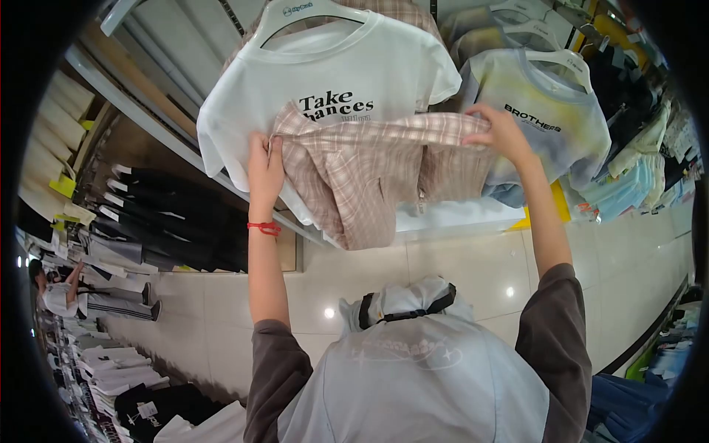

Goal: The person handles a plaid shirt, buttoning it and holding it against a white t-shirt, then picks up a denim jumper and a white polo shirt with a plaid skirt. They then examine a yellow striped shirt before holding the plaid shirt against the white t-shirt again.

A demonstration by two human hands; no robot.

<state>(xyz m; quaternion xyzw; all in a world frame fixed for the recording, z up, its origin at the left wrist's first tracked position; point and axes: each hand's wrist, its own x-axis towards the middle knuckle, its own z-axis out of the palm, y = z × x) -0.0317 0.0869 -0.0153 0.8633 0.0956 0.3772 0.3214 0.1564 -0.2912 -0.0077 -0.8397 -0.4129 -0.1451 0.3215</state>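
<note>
A pink-and-white plaid garment (362,159) is stretched sideways between my two hands, its lower part hanging down. My left hand (266,168) pinches its left end; a red band circles that wrist. At the right end, my right hand (496,134) grips the upper edge between thumb and fingers. Behind the garment, a white T-shirt (251,92) with black lettering hangs on a white hanger (310,10), its print partly covered. A yellow-and-grey tie-dye T-shirt (539,111) hangs to the right, just beyond my right hand.
Black garments (170,214) hang in a wooden display at the left. Another person (66,299) stands at the far left. More clothes (118,369) lie at the lower left, and blue garments (628,402) at the lower right. Tiled floor (473,273) shows below the rack.
</note>
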